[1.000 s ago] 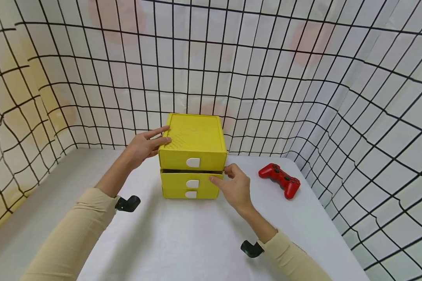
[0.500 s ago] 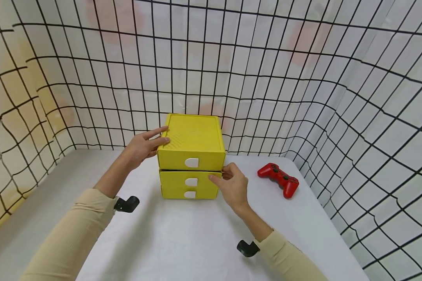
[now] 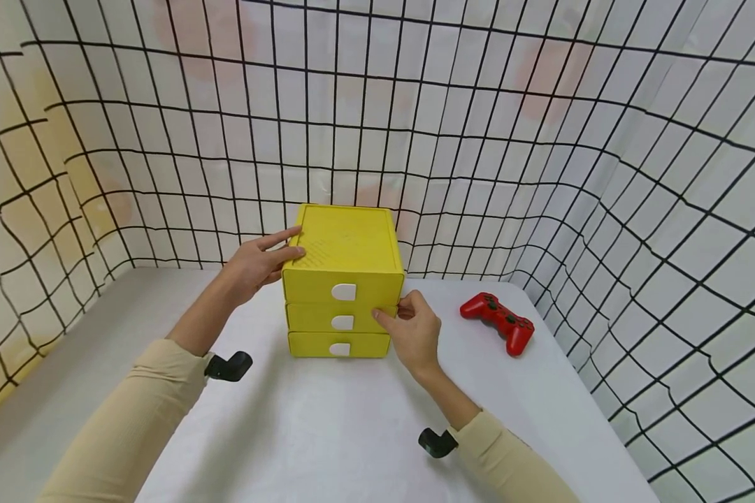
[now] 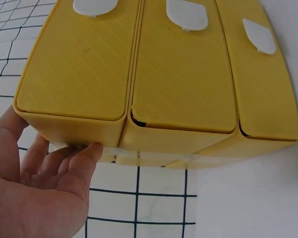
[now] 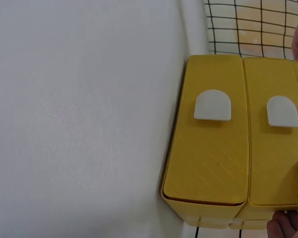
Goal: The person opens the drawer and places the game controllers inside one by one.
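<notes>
A yellow drawer unit (image 3: 346, 241) of three stacked drawers with white tabs stands ahead of me. All its fronts lie about flush in the head view. My left hand (image 3: 252, 265) rests at the unit's upper left edge, with two fingertips on the top; the left wrist view shows other fingers (image 4: 84, 163) against the side. At the right edge my right hand (image 3: 418, 332) holds the corner of the middle drawer (image 3: 317, 318). Its thumb presses the front, and its bent fingers (image 5: 287, 224) lie along the side. The drawers' contents are hidden.
A red game controller (image 3: 497, 321) lies to the right of the drawer unit on the white table (image 3: 333, 426). Black wire mesh (image 3: 365, 126) over pale sheeting encloses the back and sides.
The middle drawer has gone back into the unit, and the gap above its front has closed. My right hand moved slightly inward with it. The left hand stayed at the upper left edge.
</notes>
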### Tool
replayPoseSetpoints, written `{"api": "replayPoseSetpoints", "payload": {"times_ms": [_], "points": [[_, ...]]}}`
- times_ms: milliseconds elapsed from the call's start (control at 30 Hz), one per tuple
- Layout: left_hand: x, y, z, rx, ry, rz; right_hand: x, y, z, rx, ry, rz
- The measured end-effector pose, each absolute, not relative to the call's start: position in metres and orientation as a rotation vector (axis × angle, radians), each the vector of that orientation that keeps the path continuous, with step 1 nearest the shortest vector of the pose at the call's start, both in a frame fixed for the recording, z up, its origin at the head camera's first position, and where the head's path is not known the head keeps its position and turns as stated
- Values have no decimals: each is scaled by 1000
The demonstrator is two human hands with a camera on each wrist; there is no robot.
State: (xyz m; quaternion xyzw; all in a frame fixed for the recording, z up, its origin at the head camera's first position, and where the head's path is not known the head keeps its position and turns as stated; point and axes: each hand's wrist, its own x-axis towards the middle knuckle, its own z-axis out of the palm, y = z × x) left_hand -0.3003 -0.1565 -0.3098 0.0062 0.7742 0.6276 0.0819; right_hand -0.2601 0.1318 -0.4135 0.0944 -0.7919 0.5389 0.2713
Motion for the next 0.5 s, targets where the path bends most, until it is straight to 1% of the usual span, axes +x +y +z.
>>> {"api": "replayPoseSetpoints", "payload": {"times_ms": [500], "points": [[-300,-157,-309,54,2330,1864,-260,133,-414,261,-2162,1407]]}}
